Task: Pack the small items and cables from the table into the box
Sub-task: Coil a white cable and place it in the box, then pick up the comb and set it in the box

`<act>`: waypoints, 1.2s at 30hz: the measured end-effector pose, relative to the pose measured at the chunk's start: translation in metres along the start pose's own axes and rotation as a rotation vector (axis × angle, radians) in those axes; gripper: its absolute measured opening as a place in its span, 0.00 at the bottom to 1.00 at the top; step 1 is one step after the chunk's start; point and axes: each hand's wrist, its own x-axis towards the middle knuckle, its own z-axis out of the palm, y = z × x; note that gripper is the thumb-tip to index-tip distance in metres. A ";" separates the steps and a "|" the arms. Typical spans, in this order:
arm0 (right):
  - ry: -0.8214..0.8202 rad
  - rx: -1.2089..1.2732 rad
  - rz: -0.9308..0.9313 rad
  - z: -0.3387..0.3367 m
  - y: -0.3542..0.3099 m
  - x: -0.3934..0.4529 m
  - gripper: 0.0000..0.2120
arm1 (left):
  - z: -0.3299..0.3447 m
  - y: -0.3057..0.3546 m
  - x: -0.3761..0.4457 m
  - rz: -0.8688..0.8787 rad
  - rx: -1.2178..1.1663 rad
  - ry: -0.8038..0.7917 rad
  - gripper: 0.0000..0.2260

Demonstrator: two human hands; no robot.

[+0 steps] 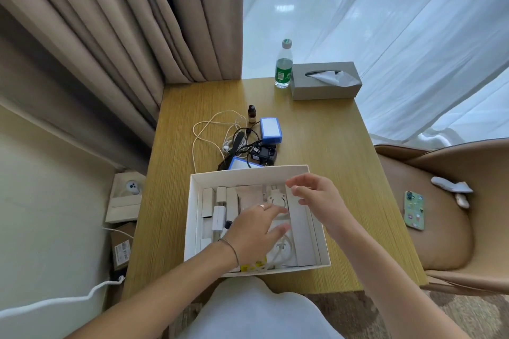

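Observation:
A white open box [314, 231] lies on the wooden table [325, 143] near its front edge, with several white items and a coiled white cable [283, 252] inside. My left hand [253, 231] lies flat inside the box, its fingers straight over the white items. My right hand [314, 195] hovers above the box's right half, fingers loosely spread and holding nothing. Behind the box lie a white cable [203, 129], tangled black cables with a black adapter [264, 154], two blue-edged boxes [271, 129] and a small dark bottle [252, 113].
A water bottle [283, 66] and a grey tissue box [325, 80] stand at the table's far edge. A tan chair [440, 217] on the right holds a phone [414, 213]. Curtains hang behind, and cartons sit on the floor to the left.

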 end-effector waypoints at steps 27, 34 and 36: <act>0.006 -0.299 -0.117 0.052 -0.058 0.242 0.10 | -0.127 -0.068 0.083 -0.314 -0.168 0.277 0.12; 0.029 -0.611 -0.163 0.088 -0.050 0.304 0.25 | -0.130 -0.096 0.086 -0.374 -0.157 0.248 0.11; 0.015 -0.676 -0.169 0.094 -0.047 0.317 0.25 | -0.133 -0.101 0.086 -0.387 -0.162 0.241 0.10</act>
